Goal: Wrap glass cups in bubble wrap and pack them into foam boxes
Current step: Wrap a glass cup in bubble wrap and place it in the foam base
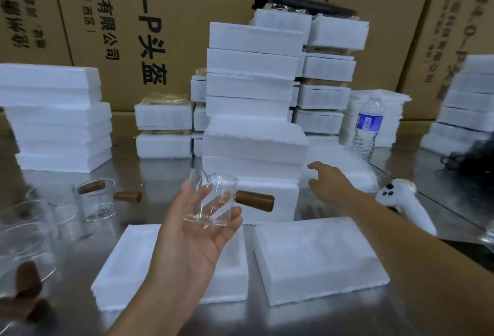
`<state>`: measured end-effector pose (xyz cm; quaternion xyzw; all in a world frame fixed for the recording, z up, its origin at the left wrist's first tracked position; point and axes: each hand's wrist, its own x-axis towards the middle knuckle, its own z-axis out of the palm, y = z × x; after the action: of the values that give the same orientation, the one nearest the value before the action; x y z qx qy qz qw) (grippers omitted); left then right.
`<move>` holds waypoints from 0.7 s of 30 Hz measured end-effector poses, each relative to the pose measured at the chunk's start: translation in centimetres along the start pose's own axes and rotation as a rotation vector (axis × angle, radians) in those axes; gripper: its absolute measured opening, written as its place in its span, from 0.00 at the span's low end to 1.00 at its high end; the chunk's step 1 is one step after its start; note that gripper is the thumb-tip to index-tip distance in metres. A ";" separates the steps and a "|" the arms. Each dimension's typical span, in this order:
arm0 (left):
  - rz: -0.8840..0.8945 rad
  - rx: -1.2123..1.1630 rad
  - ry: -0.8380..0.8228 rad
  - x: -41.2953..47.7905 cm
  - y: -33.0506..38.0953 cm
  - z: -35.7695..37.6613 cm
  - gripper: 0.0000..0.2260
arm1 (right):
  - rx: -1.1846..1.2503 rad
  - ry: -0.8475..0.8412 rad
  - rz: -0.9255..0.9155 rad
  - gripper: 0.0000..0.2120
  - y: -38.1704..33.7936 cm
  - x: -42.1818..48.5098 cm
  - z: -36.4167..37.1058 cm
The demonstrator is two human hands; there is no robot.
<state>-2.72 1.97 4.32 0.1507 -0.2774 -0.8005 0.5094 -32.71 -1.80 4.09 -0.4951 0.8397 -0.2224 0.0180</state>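
Note:
My left hand (pixel 192 231) holds a clear glass cup (pixel 213 202) with a brown wooden side handle (pixel 255 200), palm up, above an open foam box half (pixel 125 268) on the steel table. A second foam box half (pixel 315 258) lies to its right. My right hand (pixel 327 182) reaches forward with spread fingers toward a pile of bubble wrap (pixel 344 164) beside the middle foam stack, holding nothing. More glass cups with wooden handles (pixel 96 196) stand at the left; the nearest ones (pixel 24 250) are blurred.
Tall stacks of white foam boxes (pixel 251 89) rise behind, with more at left (pixel 56 116) and right (pixel 465 105). A water bottle (pixel 367 127) stands right of centre. A white controller (pixel 401 202) lies on the table at right. Cardboard cartons (pixel 149 14) form the back wall.

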 end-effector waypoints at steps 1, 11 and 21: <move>-0.008 -0.005 -0.001 0.0 0.0 0.0 0.21 | -0.025 -0.030 0.008 0.24 -0.1 0.3 0.3; -0.026 -0.039 -0.016 -0.3 0.1 0.6 0.27 | -0.303 0.036 0.179 0.13 -1.5 0.4 2.7; -0.024 -0.045 -0.053 -0.5 0.3 0.6 0.24 | 0.086 0.277 0.338 0.12 -2.3 -1.1 -0.8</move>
<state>-2.61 2.50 4.90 0.1214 -0.2708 -0.8163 0.4955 -30.47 -1.50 5.45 -0.3111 0.8948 -0.3179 -0.0393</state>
